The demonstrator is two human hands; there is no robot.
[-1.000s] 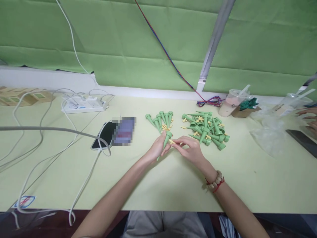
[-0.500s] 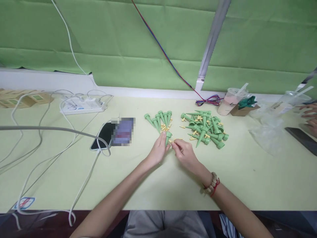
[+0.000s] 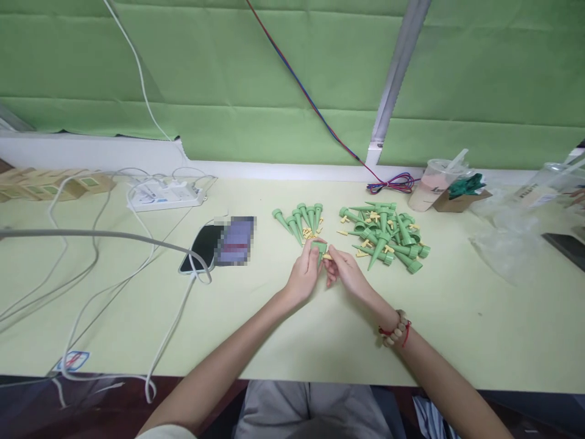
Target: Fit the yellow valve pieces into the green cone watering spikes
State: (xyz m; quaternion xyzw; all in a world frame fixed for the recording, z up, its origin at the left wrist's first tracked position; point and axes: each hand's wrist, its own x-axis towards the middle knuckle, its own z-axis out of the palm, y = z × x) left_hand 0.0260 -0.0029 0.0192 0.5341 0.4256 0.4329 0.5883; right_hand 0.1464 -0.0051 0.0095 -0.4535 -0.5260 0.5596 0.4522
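Note:
Closed around a green plastic watering spike (image 3: 319,247), my left hand (image 3: 303,274) holds it with the wide capped end upward. My right hand (image 3: 351,273) pinches a small yellow valve piece (image 3: 327,256) at the spike's side; whether it sits in the spike is hidden. Just beyond my left hand lie several green spikes (image 3: 303,214) in a fanned row, with small yellow pieces (image 3: 311,233) at their tips. A heap of more green spikes (image 3: 380,238), mixed with yellow valves (image 3: 365,244), rests to the right of my hands.
Left are a phone (image 3: 203,247), a blurred-out rectangle (image 3: 236,241), a power strip (image 3: 167,196) and looping white cables (image 3: 176,317). Right are a drink cup (image 3: 430,188), a small brown box (image 3: 452,201), a clear plastic bag (image 3: 498,244) and a dark phone (image 3: 567,249).
My hands have come closer together, and my right hand has moved up against the green spike with the yellow valve. The view has shifted slightly.

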